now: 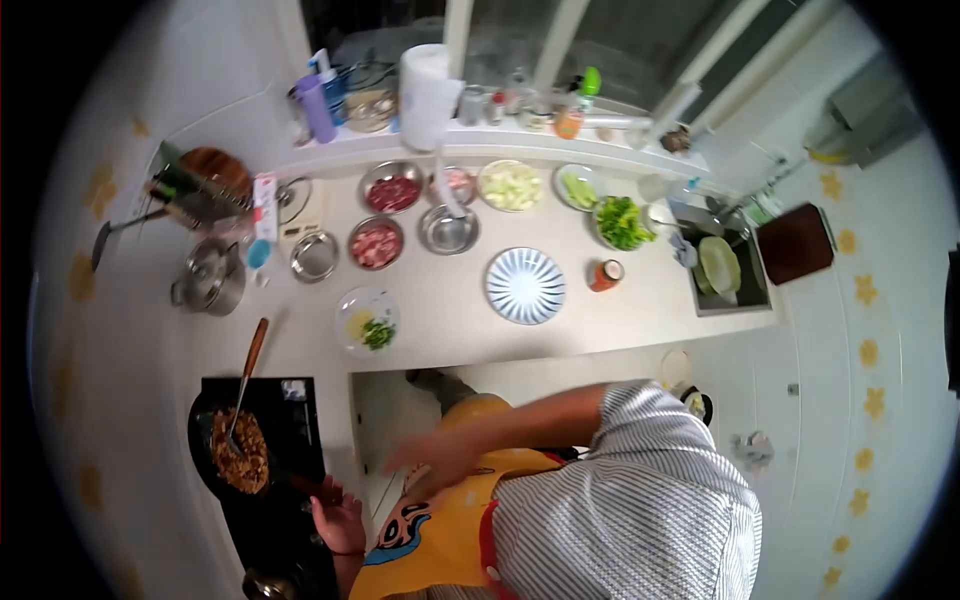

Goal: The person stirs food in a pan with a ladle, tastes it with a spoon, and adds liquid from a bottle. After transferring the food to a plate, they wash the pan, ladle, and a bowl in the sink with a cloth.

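A dark wok [205, 455] sits on the black stove at the lower left, with browned minced food [243, 462] in it. A spatula [247, 372] with a wooden handle leans in the wok, its blade in the food. My left hand [342, 522] is at the end of the wok's handle, fingers closed around it and partly in shadow. In front of the yellow apron [450, 530], my right hand [437, 463] is smeared by motion. Nothing shows clearly in it, and its fingers cannot be made out.
On the counter stand a plate of chopped garlic and greens [368, 322], bowls of raw meat [376, 243], a metal bowl [449, 230], a striped plate [526, 286], a jar [606, 275] and cut vegetables [622, 222]. A pot [212, 278] stands left, a sink [735, 302] right.
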Tool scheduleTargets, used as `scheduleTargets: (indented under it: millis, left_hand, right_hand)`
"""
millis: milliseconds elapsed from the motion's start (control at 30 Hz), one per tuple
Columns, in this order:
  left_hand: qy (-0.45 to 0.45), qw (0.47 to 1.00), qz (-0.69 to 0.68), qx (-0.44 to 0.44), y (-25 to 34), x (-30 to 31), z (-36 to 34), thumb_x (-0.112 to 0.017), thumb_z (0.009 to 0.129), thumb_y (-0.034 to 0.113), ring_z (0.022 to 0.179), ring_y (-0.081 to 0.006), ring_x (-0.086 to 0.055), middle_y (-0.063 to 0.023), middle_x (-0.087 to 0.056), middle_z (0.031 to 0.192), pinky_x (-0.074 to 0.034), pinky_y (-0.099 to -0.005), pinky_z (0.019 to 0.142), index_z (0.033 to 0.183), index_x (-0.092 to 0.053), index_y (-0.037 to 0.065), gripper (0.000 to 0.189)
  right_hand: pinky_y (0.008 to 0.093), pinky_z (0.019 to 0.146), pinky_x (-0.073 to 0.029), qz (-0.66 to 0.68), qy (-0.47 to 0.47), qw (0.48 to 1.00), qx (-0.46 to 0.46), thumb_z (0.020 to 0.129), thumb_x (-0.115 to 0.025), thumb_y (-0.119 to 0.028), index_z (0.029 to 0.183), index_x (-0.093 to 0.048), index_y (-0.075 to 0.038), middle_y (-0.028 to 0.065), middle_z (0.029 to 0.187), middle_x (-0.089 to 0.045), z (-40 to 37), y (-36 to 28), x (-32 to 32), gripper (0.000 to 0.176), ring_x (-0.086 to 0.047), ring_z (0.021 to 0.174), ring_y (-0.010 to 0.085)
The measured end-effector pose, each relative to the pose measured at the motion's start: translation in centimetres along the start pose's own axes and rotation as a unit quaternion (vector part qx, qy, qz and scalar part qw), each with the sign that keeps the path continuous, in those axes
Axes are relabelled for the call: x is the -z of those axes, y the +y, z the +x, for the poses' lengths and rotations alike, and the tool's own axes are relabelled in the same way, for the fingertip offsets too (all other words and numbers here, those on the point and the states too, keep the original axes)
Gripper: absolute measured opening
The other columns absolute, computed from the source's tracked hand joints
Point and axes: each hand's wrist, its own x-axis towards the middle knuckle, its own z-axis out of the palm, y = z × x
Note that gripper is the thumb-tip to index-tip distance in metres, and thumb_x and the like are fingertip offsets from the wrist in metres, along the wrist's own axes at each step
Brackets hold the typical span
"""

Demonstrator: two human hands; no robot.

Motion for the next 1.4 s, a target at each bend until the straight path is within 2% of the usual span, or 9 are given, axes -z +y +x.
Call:
scheduleTargets:
  millis: [200, 300, 467, 667, 733, 833, 933, 1067, 1400]
  left_hand:
    - [-0.044, 0.996, -0.075, -0.011, -0.3, -1.6, 0.6, -0.054, 0.104, 0.046, 0.097, -0.0206, -0.068, -0.0046, -0.069, 0.123, -0.055, -0.0348, 0.082, 0.137, -0.055, 0.004, 0.054]
    - [0.003, 0.996, -0.090, -0.023, -0.8, -4.3, 0.8, -0.053, 0.104, 0.046, 0.091, -0.0230, -0.071, -0.0059, -0.071, 0.123, -0.058, -0.0363, 0.080, 0.136, -0.059, 0.014, 0.046]
    - [0.088, 0.993, 0.003, -0.080, -1.8, -5.8, 1.8, -0.056, 0.101, 0.048, 0.065, -0.0126, -0.059, 0.0010, -0.070, 0.099, -0.048, -0.0278, 0.058, 0.112, -0.067, 0.017, 0.034]
    - [0.331, 0.939, 0.025, -0.092, -2.0, -8.2, 3.0, -0.066, 0.094, 0.051, 0.072, -0.0160, -0.061, 0.0017, -0.072, 0.093, -0.050, -0.0342, 0.067, 0.098, -0.065, 0.020, 0.031]
    - [0.370, 0.922, 0.066, -0.091, -2.0, -7.0, 3.4, -0.065, 0.094, 0.053, 0.077, -0.0162, -0.061, 0.0015, -0.072, 0.096, -0.048, -0.0350, 0.073, 0.106, -0.061, 0.021, 0.034]
    - [0.402, 0.909, 0.064, -0.091, -1.9, -7.6, 3.9, -0.063, 0.095, 0.053, 0.079, -0.0156, -0.061, 0.0010, -0.072, 0.097, -0.047, -0.0338, 0.074, 0.108, -0.061, 0.021, 0.034]
    - [0.416, 0.901, 0.051, -0.112, -2.2, -8.5, 4.2, -0.062, 0.097, 0.052, 0.079, -0.0155, -0.060, 0.0006, -0.072, 0.096, -0.047, -0.0331, 0.075, 0.111, -0.061, 0.020, 0.035]
    - [0.346, 0.926, -0.003, -0.152, -2.6, -7.2, 3.6, -0.057, 0.096, 0.061, 0.079, -0.0169, -0.060, -0.0034, -0.070, 0.101, -0.048, -0.0333, 0.069, 0.115, -0.061, 0.017, 0.048]
    - [0.172, 0.976, -0.042, -0.127, -0.3, 1.3, 3.0, -0.042, 0.097, 0.072, 0.093, -0.0171, -0.072, -0.0042, -0.074, 0.112, -0.058, -0.0348, 0.077, 0.131, -0.057, 0.016, 0.066]
  right_hand:
    - [0.0350, 0.094, -0.055, 0.314, -0.082, 0.896, -0.304, 0.094, -0.069, -0.027, 0.132, -0.065, -0.001, 0.0119, 0.121, -0.072, -19.2, 0.0, 7.2, 0.046, -0.071, 0.100, 0.0243]
    - [0.0409, 0.083, -0.060, 0.353, 0.229, 0.835, -0.353, 0.095, -0.063, -0.030, 0.140, -0.057, -0.005, 0.0129, 0.124, -0.070, -36.9, 4.3, 18.6, 0.052, -0.073, 0.098, 0.0267]
    - [0.0498, 0.065, -0.055, -0.368, 0.474, 0.481, -0.640, 0.096, -0.058, -0.049, 0.095, -0.073, -0.004, 0.0180, 0.092, -0.074, -72.0, 25.5, 27.6, 0.048, -0.072, 0.081, 0.0346]
    - [0.0512, 0.062, -0.053, -0.614, 0.287, 0.625, -0.387, 0.090, -0.059, -0.035, 0.082, -0.071, -0.008, 0.0161, 0.079, -0.071, -89.9, 46.0, 34.5, 0.030, -0.069, 0.073, 0.0344]
    - [0.0527, 0.066, -0.053, -0.325, 0.330, 0.691, -0.556, 0.086, -0.063, -0.043, 0.086, -0.074, -0.005, 0.0191, 0.089, -0.074, -83.6, 41.4, 36.5, 0.040, -0.070, 0.077, 0.0386]
    - [0.0438, 0.084, -0.054, -0.253, 0.514, 0.438, -0.693, 0.084, -0.071, -0.039, 0.103, -0.076, 0.002, 0.0196, 0.097, -0.076, -82.0, 35.6, 36.8, 0.045, -0.071, 0.092, 0.0331]
    - [0.0381, 0.090, -0.053, -0.051, 0.797, 0.538, -0.270, 0.088, -0.065, -0.015, 0.115, -0.070, 0.004, 0.0135, 0.111, -0.073, -81.9, 30.0, 36.5, 0.034, -0.068, 0.099, 0.0248]
    - [0.0497, 0.102, -0.048, -0.100, 0.607, 0.780, -0.117, 0.093, -0.060, -0.039, 0.134, -0.057, 0.003, 0.0231, 0.130, -0.062, -62.3, 14.2, 39.1, 0.059, -0.060, 0.118, 0.0379]
    - [0.0404, 0.101, -0.050, 0.464, 0.324, 0.816, -0.116, 0.089, -0.055, -0.012, 0.129, -0.061, -0.003, 0.0123, 0.122, -0.067, -2.3, 7.5, 26.6, 0.041, -0.064, 0.112, 0.0256]
